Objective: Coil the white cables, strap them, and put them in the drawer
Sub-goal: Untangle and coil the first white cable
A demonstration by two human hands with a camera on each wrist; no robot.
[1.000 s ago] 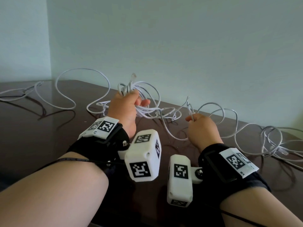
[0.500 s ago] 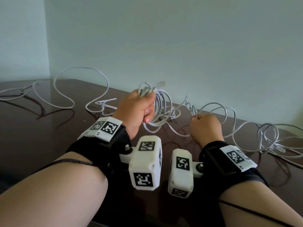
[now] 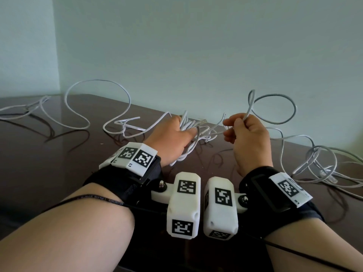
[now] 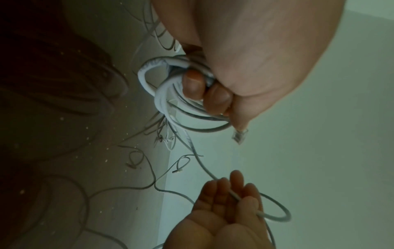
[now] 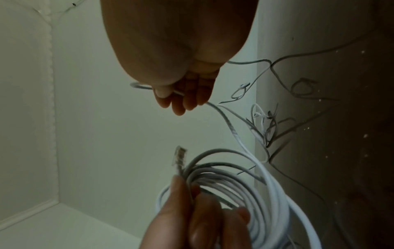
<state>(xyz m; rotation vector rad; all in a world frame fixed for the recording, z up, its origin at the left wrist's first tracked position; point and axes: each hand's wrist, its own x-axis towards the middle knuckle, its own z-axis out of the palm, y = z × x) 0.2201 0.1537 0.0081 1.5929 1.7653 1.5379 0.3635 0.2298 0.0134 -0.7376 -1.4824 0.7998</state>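
Our left hand [image 3: 172, 140] grips the coil [image 5: 245, 188], right hand [image 3: 247, 134] pinching its cable [image 3: 275, 107]; tangled slack on the table [image 3: 49, 163] could snag.

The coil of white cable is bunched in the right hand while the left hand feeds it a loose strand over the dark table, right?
The hands are swapped. The left hand grips the coil of white cable, and the right hand pinches the loose strand over the dark table. The head view shows this.
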